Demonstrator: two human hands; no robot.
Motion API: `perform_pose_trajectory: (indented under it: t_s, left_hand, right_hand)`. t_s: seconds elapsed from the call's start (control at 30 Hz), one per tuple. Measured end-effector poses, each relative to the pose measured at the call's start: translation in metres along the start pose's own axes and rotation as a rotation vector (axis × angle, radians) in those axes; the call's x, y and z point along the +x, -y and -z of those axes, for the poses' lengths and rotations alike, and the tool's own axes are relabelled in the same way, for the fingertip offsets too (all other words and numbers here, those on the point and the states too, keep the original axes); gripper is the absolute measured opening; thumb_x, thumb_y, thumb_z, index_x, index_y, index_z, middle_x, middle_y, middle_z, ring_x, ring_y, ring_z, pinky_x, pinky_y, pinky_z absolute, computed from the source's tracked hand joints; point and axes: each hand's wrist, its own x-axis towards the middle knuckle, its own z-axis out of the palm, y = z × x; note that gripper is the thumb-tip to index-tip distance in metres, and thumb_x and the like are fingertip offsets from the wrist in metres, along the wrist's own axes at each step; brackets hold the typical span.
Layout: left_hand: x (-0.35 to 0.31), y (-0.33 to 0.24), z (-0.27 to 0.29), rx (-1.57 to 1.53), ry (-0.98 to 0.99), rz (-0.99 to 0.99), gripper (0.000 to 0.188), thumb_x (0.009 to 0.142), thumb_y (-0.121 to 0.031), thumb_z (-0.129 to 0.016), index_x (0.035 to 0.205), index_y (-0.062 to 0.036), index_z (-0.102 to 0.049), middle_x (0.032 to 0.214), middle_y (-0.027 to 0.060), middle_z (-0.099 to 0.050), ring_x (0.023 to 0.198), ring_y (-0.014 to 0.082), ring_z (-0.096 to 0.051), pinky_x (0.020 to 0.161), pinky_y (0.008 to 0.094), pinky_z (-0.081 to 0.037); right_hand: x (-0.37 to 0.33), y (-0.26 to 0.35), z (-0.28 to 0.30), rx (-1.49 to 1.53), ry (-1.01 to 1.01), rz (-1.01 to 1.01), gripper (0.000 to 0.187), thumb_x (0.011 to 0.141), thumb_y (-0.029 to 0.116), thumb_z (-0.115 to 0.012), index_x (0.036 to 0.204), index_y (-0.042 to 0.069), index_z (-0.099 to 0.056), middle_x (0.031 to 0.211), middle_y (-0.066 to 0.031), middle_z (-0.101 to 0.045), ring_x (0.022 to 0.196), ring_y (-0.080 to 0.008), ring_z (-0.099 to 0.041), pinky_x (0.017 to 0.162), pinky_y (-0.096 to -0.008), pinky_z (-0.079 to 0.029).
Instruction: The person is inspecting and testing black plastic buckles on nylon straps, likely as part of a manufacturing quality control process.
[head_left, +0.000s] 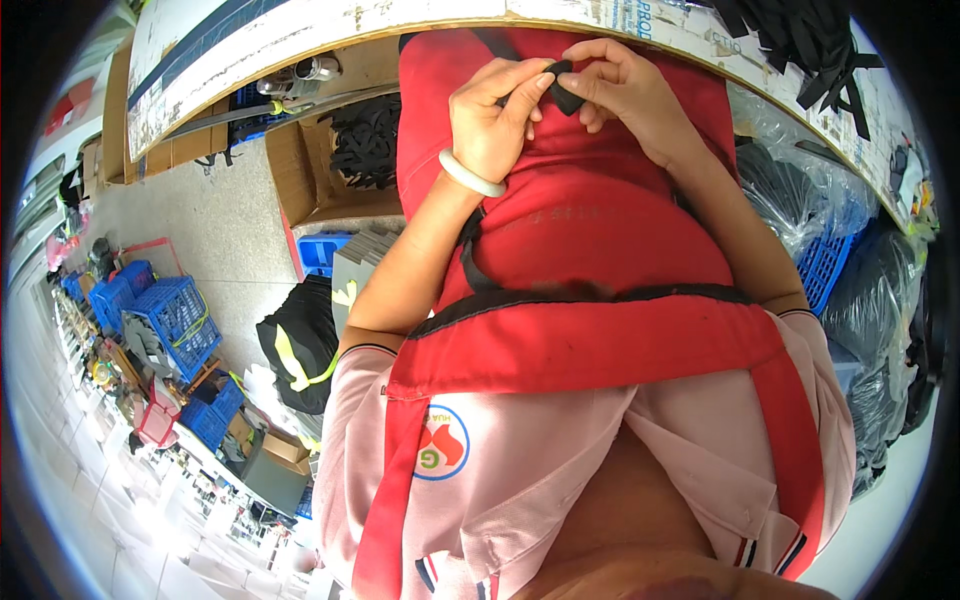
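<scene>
A small folded piece of black strap [566, 97] is held between my two hands, above the lap of my red apron [600, 190]. My left hand [490, 115], with a pale bangle at the wrist, pinches its left side between thumb and fingers. On the other side, the thumb and fingers of my right hand [625, 95] close on the same piece. Part of the strap is hidden behind the fingers. Both hands are just short of the table edge.
The worn white table [390, 62] curves across the top, with black straps [800, 40] piled at its right. A cardboard box [300, 190] of black strips stands below left. Blue baskets [175, 320] are farther left, and clear plastic bags [800, 195] lie to the right.
</scene>
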Motion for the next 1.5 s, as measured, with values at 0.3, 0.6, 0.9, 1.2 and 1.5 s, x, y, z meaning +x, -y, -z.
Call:
perform_pose_trajectory:
  t_s: [0.3,0.6,0.9,1.2,1.5]
  left_hand:
    - [-0.007,-0.007,0.02,-0.043,0.033,0.019,0.013,0.087,-0.001,-0.063,0.098,0.002,-0.069,0.079,0.0049,-0.059,0.055,0.0058,-0.053,0.043,0.0179,-0.041]
    - [-0.061,-0.069,0.167,0.443,-0.389,0.371,0.019,0.088,-0.01,-0.065,0.106,-0.0035,-0.069,0.068,0.0029,-0.063,0.051,0.0057,-0.051,0.043,0.0185,-0.039]
    - [-0.037,-0.039,0.072,-0.068,-0.074,0.364,0.025,0.094,-0.013,-0.055,0.114,-0.0002,-0.064,0.088,0.0076,-0.067,0.054,0.0057,-0.048,0.048,0.0184,-0.039]
    - [-0.005,-0.009,0.049,-0.426,0.056,0.373,0.029,0.092,-0.017,-0.06,0.113,0.0025,-0.061,0.072,0.007,-0.062,0.048,0.0083,-0.048,0.042,0.0204,-0.036]
    - [0.01,-0.008,0.013,-0.656,-0.083,0.501,0.015,0.091,-0.011,-0.059,0.099,0.0012,-0.063,0.089,0.0114,-0.066,0.055,0.0085,-0.051,0.043,0.0191,-0.039]
  right_hand:
    - [0.021,-0.011,0.003,0.188,0.325,-0.183,0.024,0.09,0.029,-0.061,0.092,0.005,-0.064,0.07,0.0033,-0.057,0.06,-0.0052,-0.054,0.05,-0.0188,-0.043]
    - [0.031,-0.011,-0.005,-0.031,0.182,-0.053,0.02,0.091,0.024,-0.058,0.093,0.005,-0.063,0.075,0.0031,-0.056,0.062,-0.0041,-0.052,0.056,-0.0195,-0.043]
    - [0.026,0.011,-0.055,-0.179,0.384,0.006,0.021,0.092,0.022,-0.057,0.098,0.003,-0.064,0.075,-0.0019,-0.059,0.059,-0.0065,-0.055,0.05,-0.0187,-0.044]
    - [0.017,0.001,-0.019,0.077,0.175,-0.062,0.023,0.09,0.026,-0.061,0.094,0.003,-0.064,0.077,-0.0019,-0.062,0.061,-0.007,-0.058,0.053,-0.0201,-0.046]
    - [0.008,-0.001,-0.011,0.022,0.158,0.112,0.013,0.094,0.015,-0.056,0.099,0.003,-0.059,0.083,-0.0027,-0.063,0.067,-0.0076,-0.058,0.061,-0.0204,-0.046]
